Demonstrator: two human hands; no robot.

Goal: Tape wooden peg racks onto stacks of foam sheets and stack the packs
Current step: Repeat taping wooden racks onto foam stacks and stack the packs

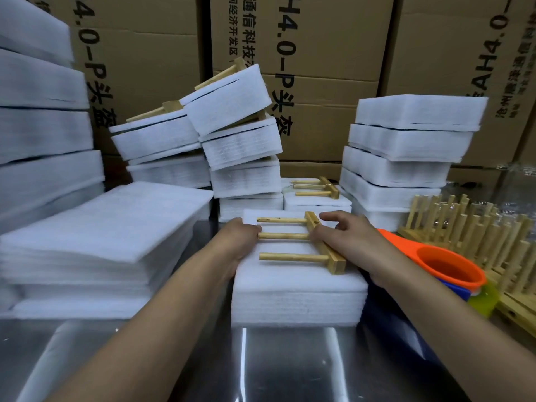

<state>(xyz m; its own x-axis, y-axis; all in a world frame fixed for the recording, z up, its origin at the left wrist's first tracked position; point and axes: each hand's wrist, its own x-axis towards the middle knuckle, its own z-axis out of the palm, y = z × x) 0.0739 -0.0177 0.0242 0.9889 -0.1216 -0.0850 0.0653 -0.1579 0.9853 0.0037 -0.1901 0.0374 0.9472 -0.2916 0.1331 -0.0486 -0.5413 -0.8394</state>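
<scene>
While your flat right hand (342,242) pins the pale wooden three-peg rack (293,236) atop the white foam-sheet stack (295,297) for taping, your left hand (237,248) braces its edge, grip unclear.

Near steel table (290,367) was free for approach. Left: loose foam sheet pile (101,227), narrow gap to foam stack (295,300). Far: leaning taped packs (240,146) walled it off. Right: orange tool (452,266) and upright peg racks (464,227) crowded close.

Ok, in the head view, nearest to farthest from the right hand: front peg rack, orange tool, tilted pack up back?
1. Front peg rack: on the foam stack, under the right hand.
2. Orange tool: just right of the hand.
3. Tilted pack: atop the back pile, left.
</scene>
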